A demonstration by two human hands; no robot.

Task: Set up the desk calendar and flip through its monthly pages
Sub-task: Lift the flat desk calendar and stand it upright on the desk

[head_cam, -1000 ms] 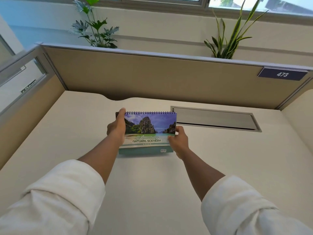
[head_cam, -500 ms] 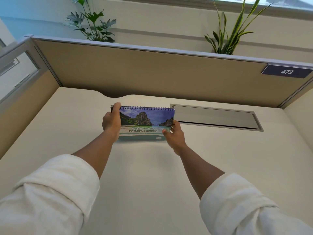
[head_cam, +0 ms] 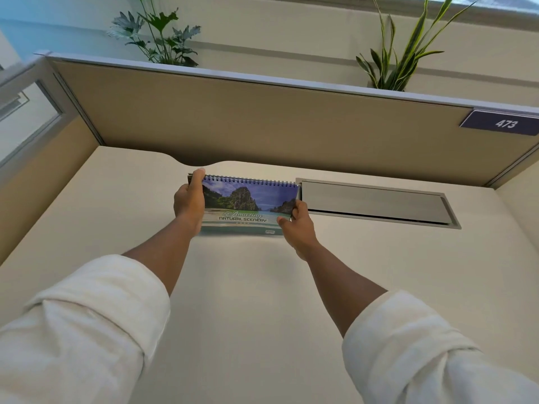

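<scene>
A spiral-bound desk calendar stands on the cream desk near its back, its cover showing a sea and cliffs with the words "Natural Scenery". My left hand grips the calendar's left edge, thumb up at the top corner by the spiral. My right hand pinches the lower right corner of the cover. Both arms reach forward in rolled-up white sleeves. The calendar's base edge rests on the desk and its back is hidden.
A grey cable-tray lid is set into the desk just right of the calendar. A beige partition closes the back, with a "473" plate. Two plants stand behind it.
The calendar and both hands have moved away from me toward the back of the desk and its base has come down to the surface. The grips are the same.
</scene>
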